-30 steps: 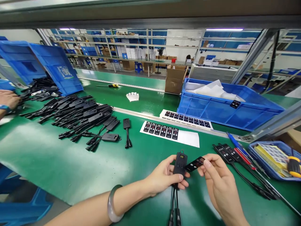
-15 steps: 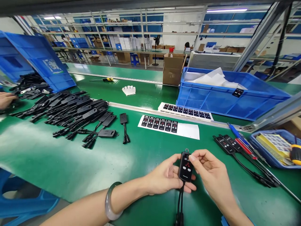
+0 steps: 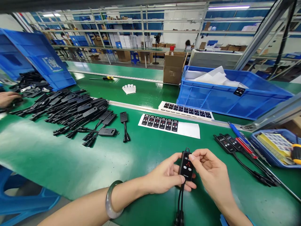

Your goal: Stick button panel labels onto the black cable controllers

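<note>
My left hand [image 3: 168, 175] holds a small black controller box [image 3: 187, 169] with a hanging loop on top and cables trailing down. A black label with red marks and two pale buttons covers its face. My right hand [image 3: 213, 175] pinches the top right corner of the box, its thumb on the label. Beyond them lies a white label sheet [image 3: 188, 130] with several black labels on its left part. A lone black controller [image 3: 123, 117] rests left of the sheet. Right of my hands lie two labelled controllers [image 3: 225, 143].
A large pile of black cabled controllers [image 3: 77, 106] covers the left, where another person's hand [image 3: 8, 99] reaches in. A second label sheet [image 3: 185, 110] lies by a blue crate [image 3: 211, 97]. Screwdrivers [image 3: 244, 142] and a blue basket [image 3: 270, 153] sit right. A white glove [image 3: 129, 89] lies farther back.
My left thumb has shifted onto the lower edge of the controller's face. My right hand keeps its pinch at the top corner. The other person's hand at far left has moved slightly right.
</note>
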The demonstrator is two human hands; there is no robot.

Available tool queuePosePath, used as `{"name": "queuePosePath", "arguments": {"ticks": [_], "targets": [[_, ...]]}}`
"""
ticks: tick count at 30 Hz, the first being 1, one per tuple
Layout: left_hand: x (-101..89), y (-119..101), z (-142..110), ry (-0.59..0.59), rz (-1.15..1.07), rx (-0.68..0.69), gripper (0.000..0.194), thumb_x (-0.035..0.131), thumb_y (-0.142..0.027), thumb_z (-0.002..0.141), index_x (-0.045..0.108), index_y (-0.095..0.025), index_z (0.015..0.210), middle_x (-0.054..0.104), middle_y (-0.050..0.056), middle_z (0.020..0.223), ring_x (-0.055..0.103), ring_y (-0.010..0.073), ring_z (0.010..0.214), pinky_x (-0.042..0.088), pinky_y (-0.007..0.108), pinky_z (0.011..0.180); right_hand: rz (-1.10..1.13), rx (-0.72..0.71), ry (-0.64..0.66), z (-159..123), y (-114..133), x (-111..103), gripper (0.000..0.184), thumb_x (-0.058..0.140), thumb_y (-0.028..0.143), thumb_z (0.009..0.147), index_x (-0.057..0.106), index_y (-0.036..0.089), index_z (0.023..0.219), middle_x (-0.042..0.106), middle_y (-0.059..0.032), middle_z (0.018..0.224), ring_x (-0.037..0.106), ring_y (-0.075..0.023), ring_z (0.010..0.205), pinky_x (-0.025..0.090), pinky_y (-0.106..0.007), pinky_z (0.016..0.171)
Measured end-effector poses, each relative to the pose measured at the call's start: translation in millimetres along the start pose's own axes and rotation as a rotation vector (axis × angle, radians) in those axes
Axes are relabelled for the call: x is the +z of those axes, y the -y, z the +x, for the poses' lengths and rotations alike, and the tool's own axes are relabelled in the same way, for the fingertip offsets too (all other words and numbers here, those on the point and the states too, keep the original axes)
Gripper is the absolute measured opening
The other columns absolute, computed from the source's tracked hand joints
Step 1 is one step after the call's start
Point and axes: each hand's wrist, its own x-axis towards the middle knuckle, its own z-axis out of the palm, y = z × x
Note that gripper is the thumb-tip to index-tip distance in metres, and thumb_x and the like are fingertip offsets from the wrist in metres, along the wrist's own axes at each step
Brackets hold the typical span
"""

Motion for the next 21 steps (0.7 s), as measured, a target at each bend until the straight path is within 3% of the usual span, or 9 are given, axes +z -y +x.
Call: {"name": "queuePosePath", "arguments": {"ticks": [17, 21], "targets": [[3.9, 0.0, -0.3, -0.011, 0.113, 0.029, 0.052, 0.067, -0.026, 0.079, 0.041, -0.022, 0.123, 0.061, 0.007, 0.095, 0.069, 0.0217, 0.088, 0.052, 0.033, 0.079, -0.004, 0.021, -0.028, -0.5, -4.8, -0.4, 0.021, 0.068, 0.039, 0.077, 0.059, 0.020, 0.075, 0.053, 0.0013, 0.065, 0.052, -0.0116, 0.054, 0.046, -0.021, 0.044], [1.7, -0.3, 0.3, -0.001, 0.065, -0.001, 0.051, 0.070, -0.025, 0.075, 0.042, -0.021, 0.117, 0.063, 0.008, 0.095, 0.069, 0.0218, 0.083, 0.052, 0.034, 0.077, -0.091, -0.027, -0.049, 4.0, -8.4, -2.4, 0.025, 0.067, 0.040, 0.076, 0.056, 0.021, 0.087, 0.049, 0.0036, 0.066, 0.048, -0.0110, 0.052, 0.045, -0.022, 0.044]]}}
